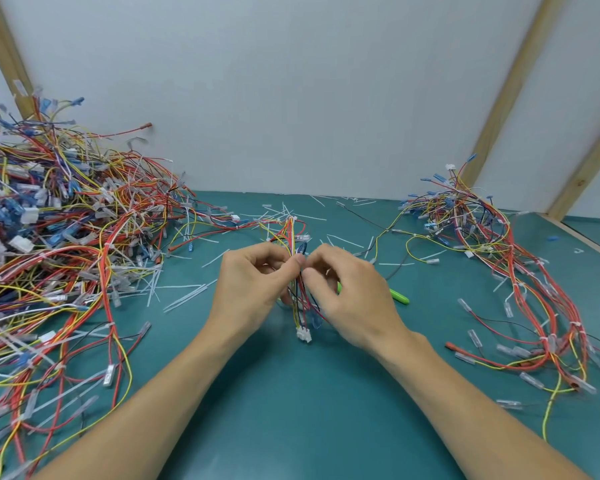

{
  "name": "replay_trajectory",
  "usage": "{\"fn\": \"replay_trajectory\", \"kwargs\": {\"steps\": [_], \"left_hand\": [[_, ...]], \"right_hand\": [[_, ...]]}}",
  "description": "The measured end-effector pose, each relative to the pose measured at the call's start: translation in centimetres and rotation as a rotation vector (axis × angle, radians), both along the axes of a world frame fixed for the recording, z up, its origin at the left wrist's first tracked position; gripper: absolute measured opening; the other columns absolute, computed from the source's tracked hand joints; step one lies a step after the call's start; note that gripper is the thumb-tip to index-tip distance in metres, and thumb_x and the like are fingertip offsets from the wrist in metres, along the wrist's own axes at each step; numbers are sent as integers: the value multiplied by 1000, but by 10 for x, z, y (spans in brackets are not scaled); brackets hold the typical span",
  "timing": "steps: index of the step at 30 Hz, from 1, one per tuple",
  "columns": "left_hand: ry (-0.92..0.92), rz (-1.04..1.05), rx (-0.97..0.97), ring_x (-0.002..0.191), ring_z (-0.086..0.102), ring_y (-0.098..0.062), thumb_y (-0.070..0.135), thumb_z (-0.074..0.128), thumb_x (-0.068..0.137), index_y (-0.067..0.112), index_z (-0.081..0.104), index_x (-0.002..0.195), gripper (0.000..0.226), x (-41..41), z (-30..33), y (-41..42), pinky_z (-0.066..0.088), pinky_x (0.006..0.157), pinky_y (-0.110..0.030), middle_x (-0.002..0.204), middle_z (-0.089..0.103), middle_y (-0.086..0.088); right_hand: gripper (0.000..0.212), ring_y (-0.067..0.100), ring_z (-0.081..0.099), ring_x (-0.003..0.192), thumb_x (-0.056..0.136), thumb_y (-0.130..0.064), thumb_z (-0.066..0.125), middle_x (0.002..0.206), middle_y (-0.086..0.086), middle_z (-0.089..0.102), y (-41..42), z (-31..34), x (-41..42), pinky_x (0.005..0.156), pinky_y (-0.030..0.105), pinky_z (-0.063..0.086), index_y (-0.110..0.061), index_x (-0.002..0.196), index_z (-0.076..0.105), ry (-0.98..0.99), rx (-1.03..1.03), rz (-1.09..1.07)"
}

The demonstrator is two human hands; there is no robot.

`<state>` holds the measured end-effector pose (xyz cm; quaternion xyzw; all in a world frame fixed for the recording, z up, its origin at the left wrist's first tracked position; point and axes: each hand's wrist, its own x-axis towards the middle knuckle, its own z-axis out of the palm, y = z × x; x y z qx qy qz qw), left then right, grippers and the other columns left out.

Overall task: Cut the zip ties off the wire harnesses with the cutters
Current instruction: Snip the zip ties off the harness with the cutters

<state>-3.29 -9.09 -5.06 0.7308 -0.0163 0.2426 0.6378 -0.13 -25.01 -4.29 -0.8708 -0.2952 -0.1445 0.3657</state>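
- I hold one wire harness (297, 271) upright in the middle of the green table (291, 393), between my two hands, so that I can turn it and look for the next zip tie on it.
- Its white connector (303, 334) hangs at the near end, just above the table; the far end fans out behind my fingers.
- My left hand (253, 289) is curled around the bundle, and its thumb and forefinger pinch the wires near the top.
- My right hand (352, 296) is also curled, and its fingertips pinch at the same place on the bundle. Perhaps they pull a cut tie loose, but the view is too small to be sure.
- The cutters (397, 295) lie on the table just behind my right hand; only the green handle shows. I judge they are put down there so both hands are free and the tool is near.
- The big pile of harnesses (49, 237) is at the far left, and a smaller pile (499, 254) at the right.
- Cut white zip ties (184, 296) lie scattered on the table between the piles.
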Motion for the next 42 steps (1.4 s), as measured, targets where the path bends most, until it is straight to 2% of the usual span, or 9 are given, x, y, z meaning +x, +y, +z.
{"fn": "replay_trajectory", "kwargs": {"steps": [7, 10, 13, 17, 24, 30, 35, 38, 42], "left_hand": [[-1, -86, 65, 42, 55, -16, 25, 80, 87, 24, 77, 82, 6, -5, 3, -5, 37, 45, -16, 64, 67, 0], [2, -93, 96, 39, 41, -12, 26, 78, 88, 29, 80, 85, 5, -6, 4, -8, 32, 42, -17, 60, 65, 0], [-44, -99, 175, 43, 38, -12, 25, 76, 89, 35, 80, 84, 12, -10, 5, -13, 31, 43, -22, 60, 65, 0], [-226, 157, 130, 45, 47, -7, 41, 61, 92, 31, 76, 71, 28, -16, 11, -11, 35, 46, -25, 55, 64, 6], [-305, 489, 123, 84, 58, -17, 13, 56, 97, 14, 69, 100, 13, -6, 17, 14, 37, 73, -15, 93, 66, -6], [-202, 239, 365, 108, 63, -7, 17, 58, 89, 16, 69, 111, 24, -6, 14, 14, 42, 96, -19, 109, 71, 8], [-137, -43, 367, 75, 64, -12, 32, 56, 98, 17, 74, 91, 25, -7, 11, 7, 47, 71, -25, 76, 70, 6], [-116, -162, 270, 56, 47, -18, 29, 56, 99, 21, 73, 90, 21, -6, 10, 4, 36, 54, -35, 59, 52, -1], [-92, -186, 211, 58, 43, -6, 27, 59, 99, 22, 73, 92, 16, -4, 10, 2, 35, 54, -23, 60, 52, 14]], "right_hand": [[30, 12, 44, 68, 108, -27, 48, 74, -10, 59, -1, 7, 11, 56, 25, 30, -13, 91, 69, 627, 514, 189], [36, 11, 48, 71, 104, -40, 55, 75, -7, 62, 1, 7, 8, 58, 25, 35, -11, 95, 75, 633, 515, 162], [22, 15, 63, 84, 103, -29, 60, 85, 5, 74, 2, 6, 7, 71, 34, 45, -15, 97, 76, 591, 564, 148], [23, 12, 68, 82, 107, -17, 51, 83, -6, 71, -1, 12, 10, 75, 32, 50, -15, 91, 69, 614, 696, 190], [30, 12, 31, 40, 97, -23, 44, 57, -5, 30, -7, 13, 14, 44, 27, 45, -19, 68, 52, 757, 861, 279], [35, 9, 17, 35, 90, -23, 41, 52, -5, 20, -13, 16, 15, 38, 21, 34, -21, 56, 42, 843, 817, 306], [35, 8, 13, 34, 88, -22, 35, 48, -6, 21, -22, 17, 18, 39, 20, 29, -23, 52, 35, 973, 847, 364], [26, 9, 13, 36, 79, -27, 42, 50, -4, 21, -24, 16, 21, 37, 20, 29, -23, 54, 34, 981, 847, 372], [29, 9, 23, 35, 78, -30, 51, 55, 0, 26, -22, 13, 24, 32, 17, 28, -20, 51, 45, 876, 819, 305]]}}
